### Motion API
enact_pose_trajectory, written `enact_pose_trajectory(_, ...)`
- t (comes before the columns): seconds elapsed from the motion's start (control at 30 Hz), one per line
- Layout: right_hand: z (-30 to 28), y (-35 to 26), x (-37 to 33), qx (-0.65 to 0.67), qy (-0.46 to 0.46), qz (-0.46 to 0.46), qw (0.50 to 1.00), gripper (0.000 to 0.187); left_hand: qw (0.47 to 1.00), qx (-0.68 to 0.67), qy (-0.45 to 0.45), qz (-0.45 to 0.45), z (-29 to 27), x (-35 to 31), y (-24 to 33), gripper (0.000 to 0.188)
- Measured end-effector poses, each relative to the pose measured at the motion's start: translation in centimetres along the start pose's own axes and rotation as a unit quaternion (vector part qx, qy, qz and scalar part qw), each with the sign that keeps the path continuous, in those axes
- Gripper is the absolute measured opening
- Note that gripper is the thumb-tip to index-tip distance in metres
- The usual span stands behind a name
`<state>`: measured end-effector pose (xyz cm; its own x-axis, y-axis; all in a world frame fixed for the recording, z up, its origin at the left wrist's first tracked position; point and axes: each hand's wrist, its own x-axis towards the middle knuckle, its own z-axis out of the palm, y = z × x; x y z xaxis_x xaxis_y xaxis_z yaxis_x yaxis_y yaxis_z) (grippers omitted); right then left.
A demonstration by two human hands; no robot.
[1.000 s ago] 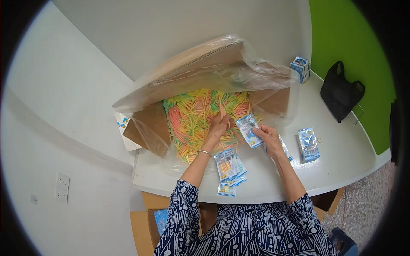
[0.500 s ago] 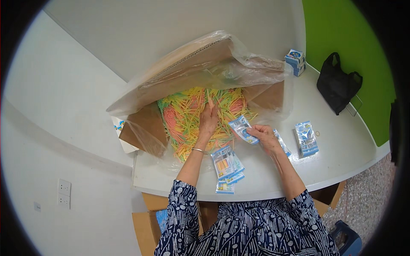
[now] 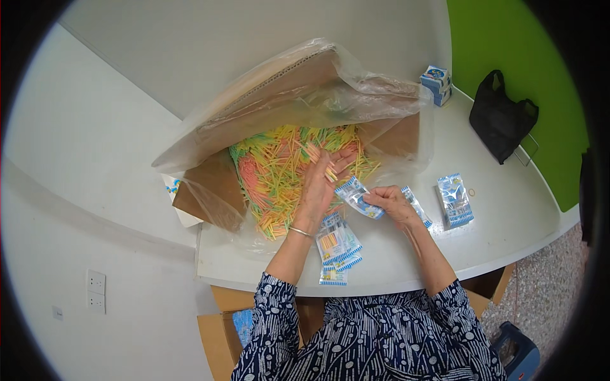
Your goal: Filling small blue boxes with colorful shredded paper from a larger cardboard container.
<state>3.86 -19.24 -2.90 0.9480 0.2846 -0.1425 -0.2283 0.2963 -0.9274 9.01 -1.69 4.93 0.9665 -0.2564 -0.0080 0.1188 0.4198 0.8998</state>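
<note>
Several thin pastel sticks [image 3: 323, 164] lie gripped in my left hand [image 3: 320, 184], which is turned palm up over a plastic-lined cardboard box [image 3: 270, 95]. That box holds a heap of yellow, green and pink sticks [image 3: 279, 168]. My right hand [image 3: 392, 204] pinches a small blue and clear packet [image 3: 358, 195] by its right end; its other end is close to the left fingers. Just below, on the table, are overlapping packets [image 3: 337, 244] with sticks inside. Another packet [image 3: 416, 206] lies partly behind my right hand.
A pile of flat packets [image 3: 454, 200] lies to the right, beside a rubber band [image 3: 471, 192]. Small blue and white boxes [image 3: 436, 82] stand at the back of the white table [image 3: 406, 260]. A black bag [image 3: 503, 120] sits at the far right. Below the table's front edge are cardboard boxes [image 3: 216, 343].
My left hand has come up out of the heap with several sticks and turned palm up, nearer the packet. My right hand keeps its pinch on the packet.
</note>
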Motion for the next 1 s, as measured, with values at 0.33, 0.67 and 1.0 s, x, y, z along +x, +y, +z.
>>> enact_pose_trajectory(0.33,-1.0,0.4,-0.2,0.036,-0.050,0.002,0.998,0.021,0.996,0.039,-0.084,-0.019,0.6,-1.2,-1.3,0.041)
enact_pose_trajectory(0.67,-0.5,-0.1,-0.7,0.009,-0.022,-0.026,0.999,0.024,0.979,0.160,-0.125,-0.032,0.2,-2.9,-1.5,0.039)
enact_pose_trajectory(1.0,-0.1,-0.1,-0.2,-0.015,-0.021,-0.056,0.998,0.028,0.895,0.418,-0.153,0.019,-2.4,-2.1,-0.9,0.049)
